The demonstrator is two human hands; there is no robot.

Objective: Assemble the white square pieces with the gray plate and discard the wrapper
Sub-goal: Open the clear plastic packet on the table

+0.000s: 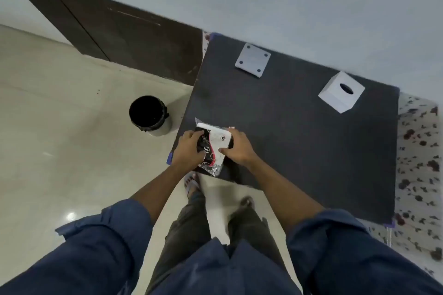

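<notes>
Near the centre of the frame, at the dark counter's (299,139) lower-left corner, a white square piece in a clear crinkled wrapper (212,146) sits gripped between both hands: left hand (189,148) closed over its dark printed side, right hand (239,147) pinching its right edge. Toward the upper right lie a flat gray plate (253,60) with four holes and a white cube (341,92) with an oval opening.

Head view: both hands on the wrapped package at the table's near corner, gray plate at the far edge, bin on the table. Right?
Not quite. The head view shows the bin on the floor, left of the table. Rest holds: left hand and right hand on the wrapped package, gray plate at the far edge.
</notes>
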